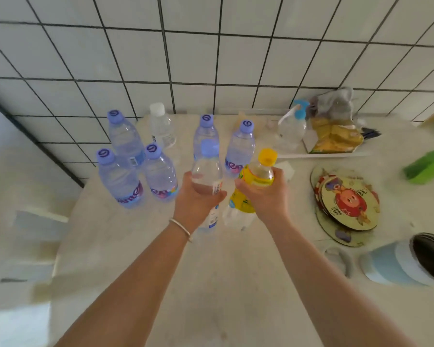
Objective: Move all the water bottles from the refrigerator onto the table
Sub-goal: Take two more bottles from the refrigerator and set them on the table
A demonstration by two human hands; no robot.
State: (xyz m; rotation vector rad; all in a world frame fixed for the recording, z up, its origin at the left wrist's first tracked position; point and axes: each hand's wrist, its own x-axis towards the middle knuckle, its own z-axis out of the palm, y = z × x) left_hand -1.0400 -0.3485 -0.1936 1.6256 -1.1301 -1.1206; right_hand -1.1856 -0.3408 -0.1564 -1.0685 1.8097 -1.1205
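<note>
The left hand (194, 200) grips a clear blue-capped bottle (207, 175), the right hand (266, 194) a yellow-labelled bottle (254, 182), both over the pale table (223, 284); five purple-capped bottles (161, 172) stand near its far edge

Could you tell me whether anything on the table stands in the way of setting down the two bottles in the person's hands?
Nothing visible does. The left hand holds a blue-capped bottle and the right hand a yellow-capped bottle above bare table; the standing bottles lie farther back, the coasters to the right.
</note>
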